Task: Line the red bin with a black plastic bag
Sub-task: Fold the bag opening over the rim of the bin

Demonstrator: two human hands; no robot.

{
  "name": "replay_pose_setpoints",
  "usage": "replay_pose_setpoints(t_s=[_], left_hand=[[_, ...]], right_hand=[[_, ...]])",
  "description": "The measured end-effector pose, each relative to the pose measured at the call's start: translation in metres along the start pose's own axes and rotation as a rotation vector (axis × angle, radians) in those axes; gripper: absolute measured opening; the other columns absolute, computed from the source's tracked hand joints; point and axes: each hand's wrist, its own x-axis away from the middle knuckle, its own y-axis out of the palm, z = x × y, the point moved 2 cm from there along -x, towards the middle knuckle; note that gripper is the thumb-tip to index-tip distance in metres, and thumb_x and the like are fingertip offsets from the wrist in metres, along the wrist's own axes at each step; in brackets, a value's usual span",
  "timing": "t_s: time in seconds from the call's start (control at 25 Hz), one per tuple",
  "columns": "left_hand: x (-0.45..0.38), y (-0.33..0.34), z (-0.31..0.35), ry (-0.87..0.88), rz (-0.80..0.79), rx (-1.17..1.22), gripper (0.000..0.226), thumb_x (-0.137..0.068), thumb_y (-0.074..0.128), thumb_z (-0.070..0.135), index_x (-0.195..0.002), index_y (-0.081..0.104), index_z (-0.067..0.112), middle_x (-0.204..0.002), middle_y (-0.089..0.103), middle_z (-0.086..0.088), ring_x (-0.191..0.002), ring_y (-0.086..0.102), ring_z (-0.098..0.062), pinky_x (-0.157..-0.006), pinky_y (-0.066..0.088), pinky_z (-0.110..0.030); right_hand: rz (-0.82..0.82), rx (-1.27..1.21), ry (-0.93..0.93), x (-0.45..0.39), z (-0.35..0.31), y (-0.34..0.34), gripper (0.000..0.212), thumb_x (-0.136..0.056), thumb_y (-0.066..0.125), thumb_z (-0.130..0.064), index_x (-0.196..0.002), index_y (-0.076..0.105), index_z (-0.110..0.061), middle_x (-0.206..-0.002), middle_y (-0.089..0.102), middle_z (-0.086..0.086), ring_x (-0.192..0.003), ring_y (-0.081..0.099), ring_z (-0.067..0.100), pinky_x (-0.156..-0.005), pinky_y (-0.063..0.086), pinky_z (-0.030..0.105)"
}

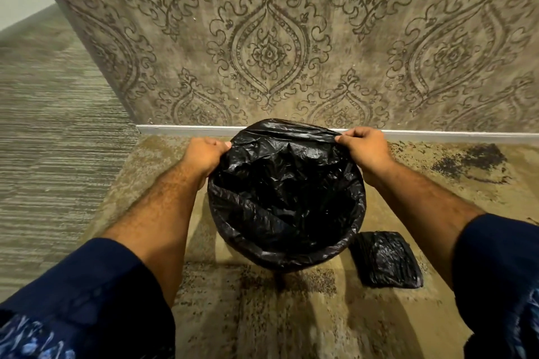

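A black plastic bag [287, 195] lies open over a round bin that stands on the carpet against the wall. The bag covers the bin's rim and sides, so no red shows from this angle. My left hand [205, 156] pinches the bag's edge at the far left of the rim. My right hand [366, 146] pinches the edge at the far right. The plastic stretches taut between both hands along the back of the rim and sags crumpled inside.
A folded stack of black bags [386, 259] lies on the carpet just right of the bin. A patterned wall [268, 49] with a white baseboard [180, 129] rises right behind the bin. A dark stain [472, 160] marks the carpet at the right.
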Motion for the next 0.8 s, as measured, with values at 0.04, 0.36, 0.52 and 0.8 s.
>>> replay_pose_setpoints(t_s=[0.04, 0.36, 0.52, 0.8], left_hand=[[-0.002, -0.002, -0.003, -0.008, 0.013, 0.007, 0.026, -0.097, 0.071, 0.011, -0.071, 0.065, 0.007, -0.082, 0.064, -0.016, -0.062, 0.053, -0.019, -0.060, 0.046, -0.025], [-0.024, -0.007, -0.024, -0.136, -0.015, 0.038, 0.017, -0.100, 0.067, 0.007, -0.105, 0.073, -0.007, -0.107, 0.075, -0.018, -0.091, 0.071, -0.025, -0.094, 0.059, -0.043], [-0.029, -0.005, -0.007, -0.087, 0.002, 0.096, 0.012, -0.092, 0.076, 0.011, -0.087, 0.071, 0.002, -0.094, 0.074, -0.015, -0.086, 0.071, -0.026, -0.093, 0.060, -0.044], [-0.031, 0.003, -0.005, -0.239, -0.002, 0.013, 0.005, -0.094, 0.068, 0.001, -0.093, 0.069, -0.004, -0.100, 0.077, -0.019, -0.071, 0.072, -0.025, -0.050, 0.062, -0.034]], right_hand=[[-0.013, 0.000, 0.006, -0.004, -0.002, 0.004, 0.025, -0.094, 0.075, 0.000, -0.077, 0.065, -0.015, -0.070, 0.065, 0.004, -0.051, 0.060, 0.006, -0.054, 0.048, 0.021], [-0.118, 0.135, 0.081, -0.021, -0.002, 0.030, 0.042, -0.098, 0.050, 0.019, -0.071, 0.064, -0.010, -0.070, 0.065, 0.012, -0.051, 0.059, 0.016, -0.050, 0.050, 0.026], [-0.182, -0.027, 0.254, -0.017, -0.010, 0.029, 0.025, -0.100, 0.055, 0.009, -0.091, 0.077, 0.001, -0.065, 0.075, 0.011, -0.052, 0.070, 0.022, -0.044, 0.062, 0.033], [-0.363, 0.099, 0.394, -0.004, -0.026, 0.038, 0.036, -0.108, 0.055, -0.037, -0.094, 0.073, -0.010, -0.071, 0.076, 0.010, -0.059, 0.071, 0.025, -0.056, 0.059, 0.033]])
